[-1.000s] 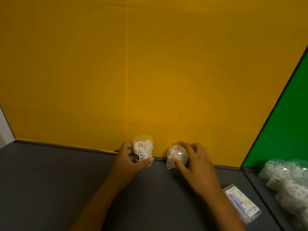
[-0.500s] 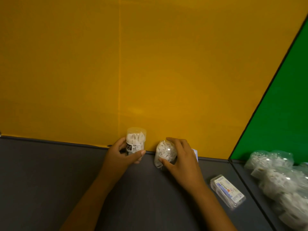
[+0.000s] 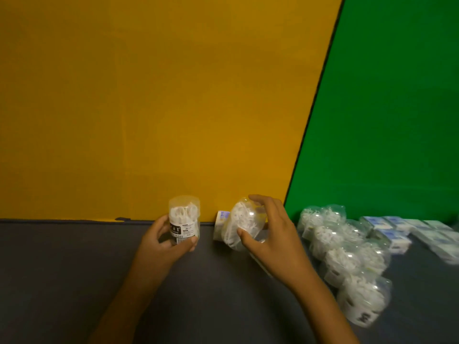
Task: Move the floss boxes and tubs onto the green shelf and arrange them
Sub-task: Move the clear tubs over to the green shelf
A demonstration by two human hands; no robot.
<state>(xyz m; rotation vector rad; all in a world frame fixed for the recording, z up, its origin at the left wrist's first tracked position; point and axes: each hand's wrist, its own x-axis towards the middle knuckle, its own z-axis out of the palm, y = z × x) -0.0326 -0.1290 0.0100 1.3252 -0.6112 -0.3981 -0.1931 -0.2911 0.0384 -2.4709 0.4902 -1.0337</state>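
Clear plastic floss tub [image 3: 184, 219], upright, held in the left hand [image 3: 164, 242], fingers and thumb curled round it. Second floss tub [image 3: 242, 223], tipped on its side, pinched in the right hand [image 3: 270, 234] between thumb and fingers. Both tubs still in front of the yellow wall [image 3: 149, 108], near the back edge of the dark shelf floor [image 3: 62, 269], not yet at the green shelf [image 3: 385, 108]. One small floss box [image 3: 219, 223] just behind the tipped tub, partly hidden, still on the yellow side too.

Over on the green side, lots done already: a bunch of floss tubs [image 3: 345, 252] in rows and a group of floss boxes [image 3: 402, 229] behind them. Left to do, by the look of it: carry these two tubs across, fetch the last box, then tidy the rows.
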